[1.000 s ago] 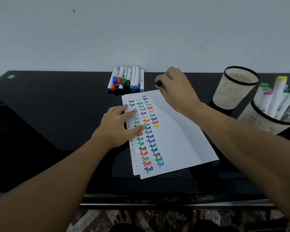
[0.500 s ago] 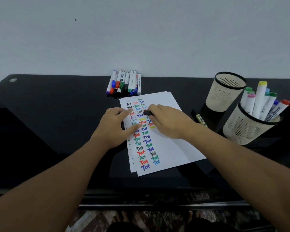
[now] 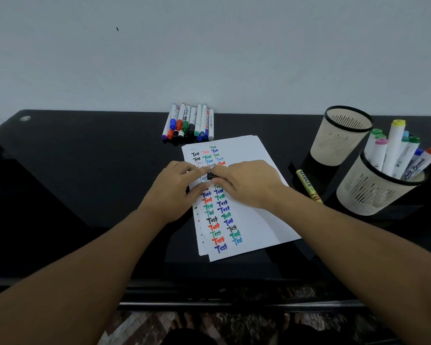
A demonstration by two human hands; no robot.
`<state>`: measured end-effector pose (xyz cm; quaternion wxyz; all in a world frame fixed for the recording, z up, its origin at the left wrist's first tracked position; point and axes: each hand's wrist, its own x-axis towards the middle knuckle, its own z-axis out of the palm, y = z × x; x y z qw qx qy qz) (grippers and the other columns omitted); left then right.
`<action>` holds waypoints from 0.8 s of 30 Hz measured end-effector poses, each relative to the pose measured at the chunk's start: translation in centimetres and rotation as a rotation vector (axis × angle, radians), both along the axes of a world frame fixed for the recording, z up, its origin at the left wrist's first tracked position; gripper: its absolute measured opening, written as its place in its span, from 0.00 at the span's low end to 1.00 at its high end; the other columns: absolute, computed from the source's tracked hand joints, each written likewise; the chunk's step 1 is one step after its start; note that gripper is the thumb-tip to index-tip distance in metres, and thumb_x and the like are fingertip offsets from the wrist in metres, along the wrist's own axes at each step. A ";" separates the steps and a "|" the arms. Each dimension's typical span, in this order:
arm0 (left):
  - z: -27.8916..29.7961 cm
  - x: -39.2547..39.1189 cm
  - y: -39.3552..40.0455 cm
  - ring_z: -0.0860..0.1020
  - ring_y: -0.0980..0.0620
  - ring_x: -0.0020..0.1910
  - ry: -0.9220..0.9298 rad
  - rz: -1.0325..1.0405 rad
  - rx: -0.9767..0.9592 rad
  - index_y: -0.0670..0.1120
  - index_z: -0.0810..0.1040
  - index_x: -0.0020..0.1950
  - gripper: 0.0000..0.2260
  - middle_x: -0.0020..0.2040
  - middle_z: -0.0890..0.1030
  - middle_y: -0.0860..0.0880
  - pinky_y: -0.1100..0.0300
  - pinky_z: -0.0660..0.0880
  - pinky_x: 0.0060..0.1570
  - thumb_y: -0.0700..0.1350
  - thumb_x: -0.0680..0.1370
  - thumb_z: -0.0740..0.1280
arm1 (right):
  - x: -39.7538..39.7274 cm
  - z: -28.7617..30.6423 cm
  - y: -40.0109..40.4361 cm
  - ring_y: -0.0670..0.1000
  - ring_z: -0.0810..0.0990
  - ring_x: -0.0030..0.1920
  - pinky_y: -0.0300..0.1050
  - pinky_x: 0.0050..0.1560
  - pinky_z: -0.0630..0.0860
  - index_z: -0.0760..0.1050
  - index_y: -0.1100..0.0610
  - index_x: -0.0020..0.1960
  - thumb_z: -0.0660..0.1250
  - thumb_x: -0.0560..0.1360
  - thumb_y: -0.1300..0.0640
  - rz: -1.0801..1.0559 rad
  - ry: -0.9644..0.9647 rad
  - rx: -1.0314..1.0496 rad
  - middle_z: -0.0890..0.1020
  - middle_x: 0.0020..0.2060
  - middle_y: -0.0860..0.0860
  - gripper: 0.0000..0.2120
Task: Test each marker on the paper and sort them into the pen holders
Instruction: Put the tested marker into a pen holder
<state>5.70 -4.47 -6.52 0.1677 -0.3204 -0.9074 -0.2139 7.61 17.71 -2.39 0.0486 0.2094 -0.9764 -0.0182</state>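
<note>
My right hand (image 3: 249,184) holds a black marker (image 3: 211,176) over the paper (image 3: 256,220) in the middle, my left hand (image 3: 177,188) pinches its cap end, and a hard tug could smear the words.

Head view – looks forward and down, close over the black desk (image 3: 85,183) and wall

We read this as a home desk corner: glossy black bench (image 3: 85,170) against bare white wall (image 3: 209,58), patterned floor tiles (image 3: 139,327), bare feet (image 3: 184,319) below.
</note>
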 end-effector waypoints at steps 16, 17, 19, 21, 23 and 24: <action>0.0 0.1 0.0 0.75 0.49 0.56 0.040 -0.020 0.022 0.47 0.80 0.66 0.15 0.56 0.81 0.48 0.52 0.75 0.53 0.50 0.81 0.67 | -0.2 -0.3 -0.1 0.49 0.78 0.43 0.47 0.39 0.72 0.71 0.47 0.59 0.49 0.86 0.42 0.039 -0.071 -0.087 0.80 0.47 0.46 0.15; 0.0 0.1 0.0 0.75 0.49 0.56 0.040 -0.026 0.017 0.47 0.79 0.67 0.16 0.56 0.81 0.48 0.53 0.75 0.53 0.50 0.81 0.67 | -0.2 -0.4 0.0 0.49 0.78 0.42 0.47 0.39 0.73 0.71 0.46 0.58 0.49 0.86 0.42 0.048 -0.063 -0.070 0.80 0.46 0.46 0.15; 0.0 0.1 0.0 0.75 0.49 0.56 0.050 -0.036 0.001 0.47 0.80 0.66 0.15 0.56 0.81 0.49 0.53 0.74 0.53 0.51 0.82 0.66 | -0.1 -0.4 0.1 0.49 0.79 0.40 0.46 0.36 0.72 0.70 0.45 0.57 0.47 0.86 0.40 0.048 -0.037 -0.037 0.81 0.43 0.45 0.16; 0.0 0.1 -0.1 0.74 0.50 0.56 0.056 -0.040 -0.006 0.46 0.80 0.65 0.14 0.56 0.82 0.49 0.53 0.74 0.54 0.50 0.82 0.66 | 0.0 -0.4 0.1 0.49 0.78 0.37 0.45 0.33 0.69 0.69 0.45 0.58 0.45 0.85 0.37 0.033 -0.014 -0.001 0.80 0.39 0.45 0.18; 0.1 0.1 -0.1 0.74 0.50 0.57 0.055 -0.041 -0.004 0.46 0.80 0.64 0.13 0.56 0.82 0.48 0.54 0.73 0.54 0.48 0.82 0.66 | 0.0 -0.3 0.0 0.48 0.78 0.36 0.45 0.33 0.70 0.69 0.45 0.59 0.45 0.85 0.36 0.015 -0.009 0.011 0.79 0.38 0.46 0.19; 0.1 0.1 -0.1 0.74 0.49 0.57 0.047 -0.038 0.001 0.46 0.80 0.64 0.13 0.56 0.82 0.48 0.55 0.73 0.55 0.48 0.82 0.67 | -0.1 -0.2 -0.1 0.48 0.78 0.37 0.45 0.34 0.72 0.70 0.45 0.60 0.45 0.85 0.36 0.009 -0.010 0.006 0.80 0.39 0.46 0.19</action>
